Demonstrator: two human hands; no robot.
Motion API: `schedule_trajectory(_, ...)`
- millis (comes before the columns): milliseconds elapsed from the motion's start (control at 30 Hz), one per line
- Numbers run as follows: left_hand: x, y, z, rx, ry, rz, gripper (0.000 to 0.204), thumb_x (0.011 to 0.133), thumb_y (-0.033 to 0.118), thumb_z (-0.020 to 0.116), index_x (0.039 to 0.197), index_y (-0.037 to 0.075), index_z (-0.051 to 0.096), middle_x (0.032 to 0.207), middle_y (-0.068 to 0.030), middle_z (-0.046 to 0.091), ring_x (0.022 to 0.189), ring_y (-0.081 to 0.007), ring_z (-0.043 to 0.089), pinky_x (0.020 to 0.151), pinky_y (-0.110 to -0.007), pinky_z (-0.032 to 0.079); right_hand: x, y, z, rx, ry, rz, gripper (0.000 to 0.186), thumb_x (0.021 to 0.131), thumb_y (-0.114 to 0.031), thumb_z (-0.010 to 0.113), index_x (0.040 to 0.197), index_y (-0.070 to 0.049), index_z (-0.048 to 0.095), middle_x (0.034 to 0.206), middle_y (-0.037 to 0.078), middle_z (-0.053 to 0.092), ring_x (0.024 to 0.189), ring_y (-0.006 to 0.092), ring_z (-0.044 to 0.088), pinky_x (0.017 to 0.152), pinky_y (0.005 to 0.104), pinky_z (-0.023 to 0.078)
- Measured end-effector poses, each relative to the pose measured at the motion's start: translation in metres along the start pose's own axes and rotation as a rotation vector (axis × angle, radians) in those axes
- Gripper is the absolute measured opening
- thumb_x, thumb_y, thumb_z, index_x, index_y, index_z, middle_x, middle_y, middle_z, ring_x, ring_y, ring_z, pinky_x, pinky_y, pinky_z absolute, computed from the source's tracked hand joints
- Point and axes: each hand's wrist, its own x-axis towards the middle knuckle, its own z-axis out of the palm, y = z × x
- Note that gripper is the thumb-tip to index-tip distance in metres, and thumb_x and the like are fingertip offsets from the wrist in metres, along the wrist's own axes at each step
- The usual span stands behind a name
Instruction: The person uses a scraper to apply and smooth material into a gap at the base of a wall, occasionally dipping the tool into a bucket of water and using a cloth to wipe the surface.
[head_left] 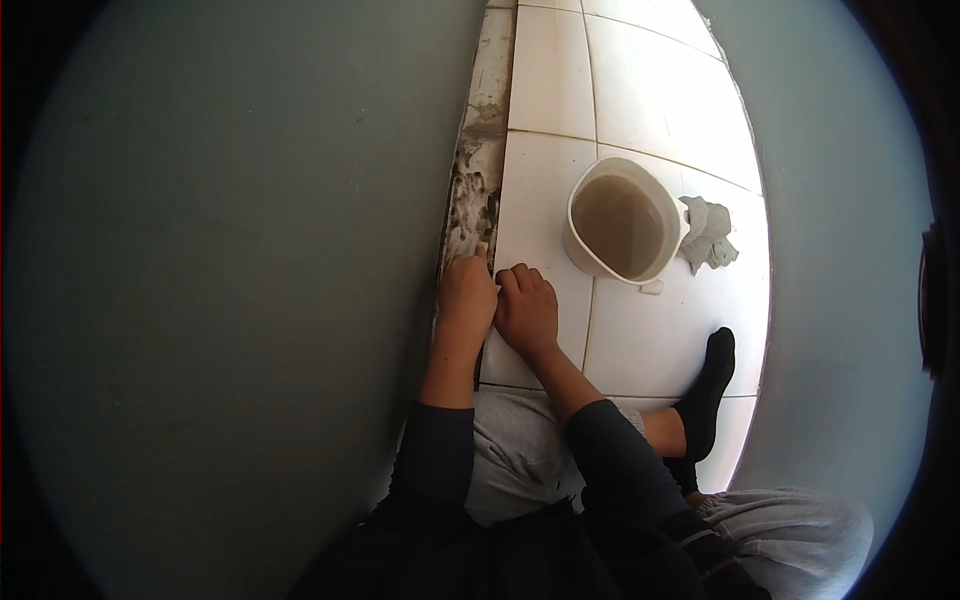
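The fingers of the left hand (466,292) are curled in, with one digit pointing forward onto a stained strip (470,205); whether they pinch something small cannot be told. The fingers of the right hand (527,312) are bent, knuckles up, beside the left hand; their tips are partly hidden, so I cannot tell whether they grip anything. Both hands are to the left of the white container (592,262) and a little nearer the person than it is.

The strip, blotched black and white, runs well to the left of the container, along the foot of a grey-green wall (250,250). White tiles (545,180) lie under the container and all around it. Cloudy brownish water (620,225) stands inside the container. Just right of the container, by its handle, lies a crumpled grey cloth (708,235). Nearer the person than the container, and to its right, is a foot in a black sock (712,390). Farther right of the container rises a second wall (840,250), bluish grey.
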Motion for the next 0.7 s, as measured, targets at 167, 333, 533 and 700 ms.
schedule_trajectory(167,-0.004,0.001,-0.001,0.035,-0.055,-0.067,0.029,0.091,0.014,0.037,0.106,-0.004,0.055,0.091,-0.0215,0.059,0.086,-0.0360,0.059,0.073,-0.042,0.049,0.000,-0.001,0.003,0.014,-0.011,-0.002,0.017,0.065,-0.009,0.054,0.081,-0.008,0.050,0.078,0.007,0.047,0.075,0.0232,0.049,0.062,0.0356,0.040)
schedule_trajectory(333,-0.002,0.006,-0.002,0.060,-0.063,-0.137,0.029,0.090,0.015,0.040,0.106,-0.003,0.055,0.092,-0.0208,0.059,0.088,-0.0359,0.059,0.074,-0.042,0.049,0.000,-0.002,0.002,-0.004,-0.017,-0.003,0.016,0.066,-0.009,0.054,0.082,-0.008,0.051,0.078,0.006,0.047,0.074,0.0230,0.049,0.062,0.0354,0.040)
schedule_trajectory(533,0.013,0.006,-0.001,0.047,-0.061,-0.174,0.029,0.091,0.016,0.037,0.104,-0.001,0.057,0.095,-0.0204,0.059,0.087,-0.0362,0.059,0.075,-0.042,0.049,0.000,-0.005,0.002,-0.005,-0.031,-0.001,0.015,0.067,-0.010,0.054,0.081,-0.008,0.051,0.078,0.006,0.047,0.075,0.0227,0.049,0.062,0.0353,0.039)
schedule_trajectory(700,0.001,0.014,0.000,0.068,-0.059,-0.171,0.030,0.092,0.016,0.035,0.102,-0.001,0.057,0.095,-0.0200,0.058,0.087,-0.0359,0.060,0.074,-0.042,0.049,-0.001,-0.001,0.003,-0.012,-0.023,0.014,0.015,0.068,-0.011,0.054,0.082,-0.008,0.051,0.079,0.006,0.047,0.075,0.0227,0.049,0.062,0.0351,0.039)
